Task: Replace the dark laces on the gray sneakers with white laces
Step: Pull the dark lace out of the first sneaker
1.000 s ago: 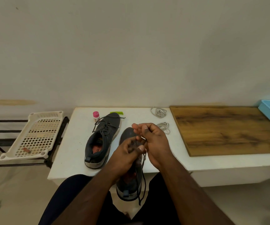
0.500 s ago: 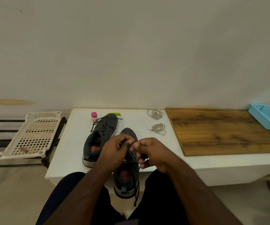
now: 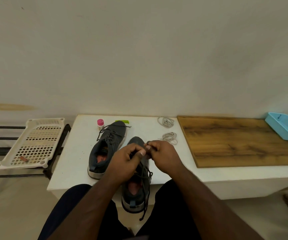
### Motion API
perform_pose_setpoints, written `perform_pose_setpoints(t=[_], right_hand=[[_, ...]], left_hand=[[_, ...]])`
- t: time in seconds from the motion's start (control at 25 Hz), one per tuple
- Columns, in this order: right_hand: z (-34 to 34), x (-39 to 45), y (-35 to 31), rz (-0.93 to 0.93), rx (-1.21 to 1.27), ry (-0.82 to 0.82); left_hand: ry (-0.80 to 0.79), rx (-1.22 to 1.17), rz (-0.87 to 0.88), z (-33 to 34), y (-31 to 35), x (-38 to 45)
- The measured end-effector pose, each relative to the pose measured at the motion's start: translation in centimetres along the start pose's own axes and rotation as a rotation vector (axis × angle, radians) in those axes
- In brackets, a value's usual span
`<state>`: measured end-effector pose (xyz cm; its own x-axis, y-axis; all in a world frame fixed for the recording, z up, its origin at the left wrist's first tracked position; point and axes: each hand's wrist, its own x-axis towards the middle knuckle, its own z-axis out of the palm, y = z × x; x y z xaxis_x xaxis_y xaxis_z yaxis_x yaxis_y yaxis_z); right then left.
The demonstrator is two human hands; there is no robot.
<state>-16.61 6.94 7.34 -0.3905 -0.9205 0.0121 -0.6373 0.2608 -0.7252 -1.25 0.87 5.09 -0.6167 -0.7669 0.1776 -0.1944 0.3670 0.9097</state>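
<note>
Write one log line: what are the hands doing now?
left hand: pinches dark lace | right hand: pinches dark lace | gray sneaker: being unlaced

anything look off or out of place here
The near sneaker overhangs the white table's front edge, heel end past it, its dark lace dangling below. Nothing looks spilled or damaged.

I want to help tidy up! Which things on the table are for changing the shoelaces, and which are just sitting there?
For the job: the near gray sneaker with its dark lace, the far gray sneaker, two white lace bundles.

Just lying about: pink-capped bottle, green item, wooden board, blue tray, white perforated shelf.
</note>
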Motion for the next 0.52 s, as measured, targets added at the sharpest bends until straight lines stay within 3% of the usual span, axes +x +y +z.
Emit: perform_pose_setpoints(t=[0.12, 0.24, 0.44, 0.52], right_hand=[[-0.5, -1.5, -1.2, 0.304, 0.476, -0.316], [-1.9, -2.3, -1.9, 0.395, 0.717, -0.49], [-2.0, -3.0, -2.3, 0.373, 1.013, -0.553], [-1.4, -2.7, -3.1, 0.299, 1.34, -0.373]], left_hand=[[0.103, -0.002, 0.026, -0.2, 0.0, 0.1], [0.138, -0.037, 0.016, 0.1, -0.1, 0.1], [0.138, -0.156, -0.042, 0.1, -0.4, 0.4], [0.064, -0.192, -0.067, 0.3, -0.7, 0.3]])
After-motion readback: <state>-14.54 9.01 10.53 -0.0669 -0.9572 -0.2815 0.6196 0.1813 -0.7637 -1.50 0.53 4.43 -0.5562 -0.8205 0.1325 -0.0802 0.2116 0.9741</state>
